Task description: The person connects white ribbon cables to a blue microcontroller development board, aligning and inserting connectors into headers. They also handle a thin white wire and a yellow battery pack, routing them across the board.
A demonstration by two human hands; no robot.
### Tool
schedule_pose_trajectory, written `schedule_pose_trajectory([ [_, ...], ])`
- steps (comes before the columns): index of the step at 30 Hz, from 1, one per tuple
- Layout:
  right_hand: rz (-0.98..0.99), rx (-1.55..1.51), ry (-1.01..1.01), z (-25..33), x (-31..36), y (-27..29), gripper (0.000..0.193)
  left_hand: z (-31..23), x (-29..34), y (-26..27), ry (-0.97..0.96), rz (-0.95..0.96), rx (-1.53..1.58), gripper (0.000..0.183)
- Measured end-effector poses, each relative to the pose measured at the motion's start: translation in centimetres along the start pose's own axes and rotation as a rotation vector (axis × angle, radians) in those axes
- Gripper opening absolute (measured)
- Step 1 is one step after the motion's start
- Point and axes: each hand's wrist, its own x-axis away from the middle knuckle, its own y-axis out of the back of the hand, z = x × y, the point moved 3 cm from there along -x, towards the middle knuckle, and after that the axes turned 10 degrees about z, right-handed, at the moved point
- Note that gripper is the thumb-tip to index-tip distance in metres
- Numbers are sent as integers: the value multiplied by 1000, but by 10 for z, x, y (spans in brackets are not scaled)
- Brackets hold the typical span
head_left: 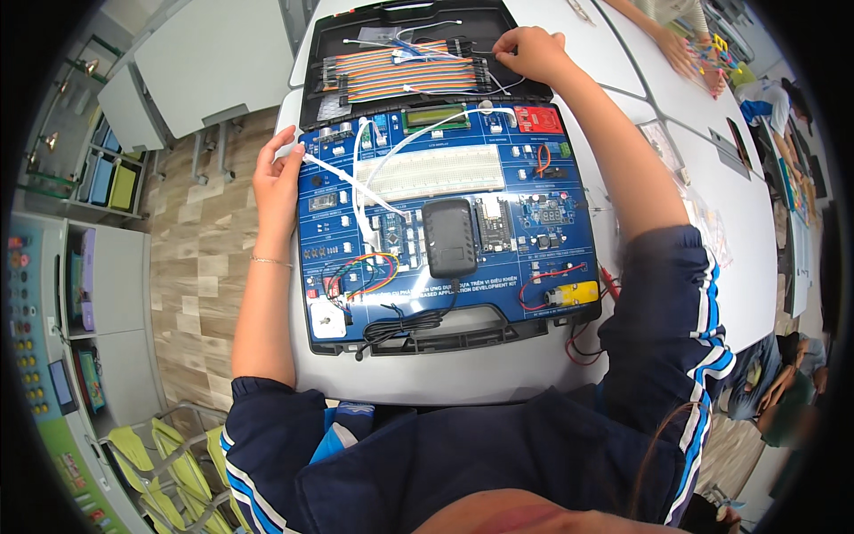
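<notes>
Black plastic case carrying blue circuit board, open on white table; lid holds rainbow ribbon wires. Right hand narrowed there, grip I cannot tell; left hand spread at case's left edge.

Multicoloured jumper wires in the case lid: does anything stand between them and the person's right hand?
No barrier is visible: the right hand is beside the right-hand ends of the jumper wires, though contact is unclear. Loose white cables lie over them.
</notes>
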Motion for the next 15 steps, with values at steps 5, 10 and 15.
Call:
schedule_pose_trajectory([
  [5,17,-95,-51,-21,-38,-6,20,3,-2,0,-5,19,3,35],
  [10,-54,-124,238,-5,-76,-27,38,1,-2,3,-18,17,-9,35],
  [15,11,23,303,53,-89,-44,39,4,4,4,4,28,16,35],
])
